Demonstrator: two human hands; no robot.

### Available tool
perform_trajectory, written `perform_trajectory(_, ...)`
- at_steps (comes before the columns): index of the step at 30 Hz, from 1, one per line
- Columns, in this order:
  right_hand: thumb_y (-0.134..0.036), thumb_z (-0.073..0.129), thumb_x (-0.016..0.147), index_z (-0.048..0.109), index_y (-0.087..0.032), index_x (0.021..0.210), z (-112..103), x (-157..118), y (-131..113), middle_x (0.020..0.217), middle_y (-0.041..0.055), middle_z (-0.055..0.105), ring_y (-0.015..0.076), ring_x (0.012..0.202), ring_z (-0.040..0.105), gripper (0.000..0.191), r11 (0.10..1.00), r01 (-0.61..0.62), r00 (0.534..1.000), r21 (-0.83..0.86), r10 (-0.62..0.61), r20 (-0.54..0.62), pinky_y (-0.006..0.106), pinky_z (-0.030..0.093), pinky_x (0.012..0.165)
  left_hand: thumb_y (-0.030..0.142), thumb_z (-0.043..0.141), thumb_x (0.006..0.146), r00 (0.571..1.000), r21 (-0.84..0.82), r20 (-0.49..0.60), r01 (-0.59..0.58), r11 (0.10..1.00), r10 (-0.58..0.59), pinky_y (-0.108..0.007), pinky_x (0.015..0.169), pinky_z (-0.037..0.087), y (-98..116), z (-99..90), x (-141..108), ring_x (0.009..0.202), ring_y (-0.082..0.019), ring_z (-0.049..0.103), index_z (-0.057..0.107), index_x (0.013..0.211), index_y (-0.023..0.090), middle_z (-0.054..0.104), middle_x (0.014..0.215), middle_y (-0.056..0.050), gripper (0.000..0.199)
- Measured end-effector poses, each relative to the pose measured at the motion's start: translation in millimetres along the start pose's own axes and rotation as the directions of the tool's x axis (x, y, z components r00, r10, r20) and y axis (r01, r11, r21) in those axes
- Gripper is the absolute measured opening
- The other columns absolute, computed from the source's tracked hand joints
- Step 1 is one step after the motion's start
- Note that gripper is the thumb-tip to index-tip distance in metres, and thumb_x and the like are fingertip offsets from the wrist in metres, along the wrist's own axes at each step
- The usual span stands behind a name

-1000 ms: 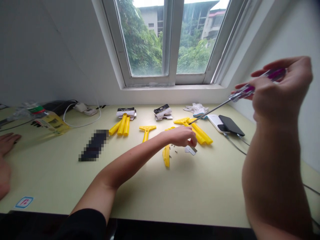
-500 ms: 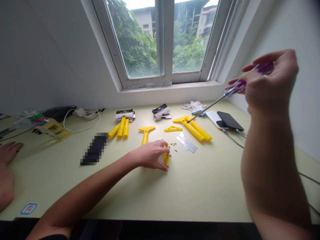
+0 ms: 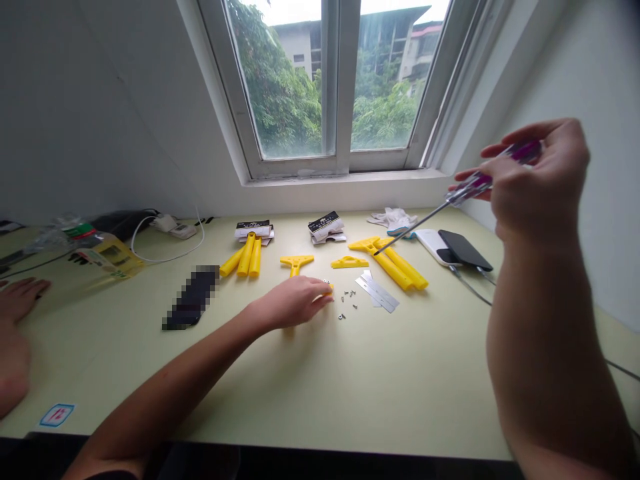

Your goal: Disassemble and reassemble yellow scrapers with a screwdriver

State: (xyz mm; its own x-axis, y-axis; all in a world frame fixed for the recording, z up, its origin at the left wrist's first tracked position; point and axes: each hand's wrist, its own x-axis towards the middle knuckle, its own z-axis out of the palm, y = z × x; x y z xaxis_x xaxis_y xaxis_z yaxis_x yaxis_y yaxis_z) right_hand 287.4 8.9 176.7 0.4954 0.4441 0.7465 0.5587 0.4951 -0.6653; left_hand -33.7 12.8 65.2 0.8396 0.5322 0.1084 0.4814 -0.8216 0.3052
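My right hand (image 3: pixel 543 177) is closed around the clear and purple handle of a screwdriver (image 3: pixel 467 187), raised above the table's right side. Its long shaft slants down to the left, the tip in front of some yellow scraper handles (image 3: pixel 397 267). My left hand (image 3: pixel 300 301) is closed on a small yellow plastic scraper part (image 3: pixel 329 287), mostly hidden by the fingers. Under that hand lies a T-shaped yellow scraper (image 3: pixel 297 261), its handle partly covered. Several small screws (image 3: pixel 349 294) and a nut (image 3: pixel 341 317) are scattered to the right, near metal blades (image 3: pixel 379 293) and another yellow part (image 3: pixel 350 263).
Yellow handles (image 3: pixel 244 259), cardboard packaging (image 3: pixel 327 228) and white gloves (image 3: pixel 393 219) lie toward the back. A phone (image 3: pixel 465 249) rests on a white power bank (image 3: pixel 431 244) with cables. A pixelated dark object (image 3: pixel 193 298), a bottle (image 3: pixel 107 250) and another person's hand (image 3: pixel 23 297) are at left.
My left hand has closed on the small yellow part and drawn it slightly left, uncovering a screw and nut. My right hand has lowered slightly with the screwdriver. The view has shifted a little.
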Motion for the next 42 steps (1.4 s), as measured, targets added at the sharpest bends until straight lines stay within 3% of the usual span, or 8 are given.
perform_trajectory(3,-0.002,0.055,0.069,0.056,-0.019,0.097,1.5,0.5,-1.7,0.092,0.0091,0.065,0.0233,0.062,0.07,0.033,0.999,0.033,0.999,0.017,-0.033,-0.022,0.033,0.053,0.042,0.026,0.043,0.099,0.983,-0.002,-0.172,0.061,0.998,-0.06,-0.029,0.079,0.05,-9.4,-6.0,7.3,0.091,-0.018,0.065,0.068,0.097,0.018,0.07,0.101,-0.007,0.026)
perform_trajectory(7,-0.001,0.056,0.067,0.055,-0.019,0.094,2.1,1.2,-3.2,0.091,0.0073,0.065,0.0209,0.06,0.069,0.032,0.998,0.056,0.998,0.041,-0.054,-0.033,0.031,0.053,0.042,0.028,0.045,0.098,0.89,-0.163,-0.413,0.135,0.977,-0.192,-0.029,0.076,0.052,-19.2,-13.3,36.3,0.081,-0.016,0.064,0.065,0.086,0.016,0.069,0.091,-0.007,0.027)
perform_trajectory(12,0.001,0.055,0.066,0.053,-0.02,0.09,2.0,1.1,-6.1,0.09,0.0067,0.064,0.019,0.056,0.068,0.032,0.997,-0.002,1.0,0.082,0.005,-0.03,0.029,0.051,0.04,0.021,0.044,0.098,0.844,-0.598,-0.284,0.216,0.772,-0.455,-0.024,0.054,0.054,-35.2,-5.6,91.7,0.056,-0.012,0.065,0.062,0.091,0.011,0.067,0.068,-0.004,0.021)
perform_trajectory(16,-0.001,0.055,0.067,0.054,-0.021,0.092,1.1,1.5,-3.6,0.088,0.0045,0.063,0.0214,0.06,0.07,0.033,0.996,0.013,0.999,0.089,-0.01,-0.03,0.033,0.055,0.041,0.011,0.047,0.095,0.845,-0.586,-0.356,0.13,0.8,-0.398,-0.023,0.059,0.058,-49.8,16.0,116.3,0.062,-0.013,0.07,0.063,0.092,0.009,0.071,0.074,-0.008,0.016)
perform_trajectory(22,0.0,0.054,0.063,0.053,-0.02,0.09,1.0,4.0,-1.2,0.083,0.0003,0.061,0.0186,0.056,0.068,0.034,0.993,0.003,0.999,0.118,0.002,-0.045,0.031,0.055,0.04,0.013,0.054,0.09,0.843,-0.335,-0.503,0.014,0.942,-0.192,-0.031,0.078,0.057,-56.5,43.6,105.3,0.084,-0.017,0.069,0.069,0.089,0.012,0.072,0.089,-0.009,0.015)
perform_trajectory(25,0.002,0.053,0.063,0.053,-0.02,0.089,1.7,3.7,-3.3,0.082,-0.0007,0.06,0.0166,0.056,0.068,0.034,0.992,0.003,1.0,0.128,0.001,-0.029,0.028,0.053,0.042,0.01,0.051,0.09,0.876,-0.186,-0.477,-0.02,0.982,-0.072,-0.03,0.079,0.054,-55.4,48.5,97.7,0.087,-0.017,0.067,0.069,0.085,0.013,0.071,0.093,-0.009,0.019)
perform_trajectory(31,0.003,0.052,0.064,0.052,-0.02,0.089,2.4,2.5,-5.7,0.083,-0.0007,0.061,0.017,0.057,0.069,0.034,0.991,0.001,1.0,0.134,0.001,-0.015,0.027,0.053,0.042,0.005,0.045,0.088,0.959,0.064,-0.28,-0.023,0.998,0.04,-0.021,0.056,0.041,-50.6,41.7,93.4,0.059,-0.009,0.052,0.062,0.068,0.013,0.061,0.074,-0.004,0.027)
perform_trajectory(42,0.003,0.053,0.062,0.053,-0.02,0.087,2.1,1.9,-10.0,0.082,-0.0002,0.061,0.018,0.055,0.068,0.033,0.99,-0.009,1.0,0.143,0.014,-0.028,0.028,0.052,0.041,0.001,0.047,0.082,0.997,0.286,-0.045,0.072,0.955,-0.061,-0.022,0.053,0.036,-46.7,39.4,101.7,0.062,-0.012,0.053,0.065,0.073,0.011,0.06,0.083,-0.008,0.022)
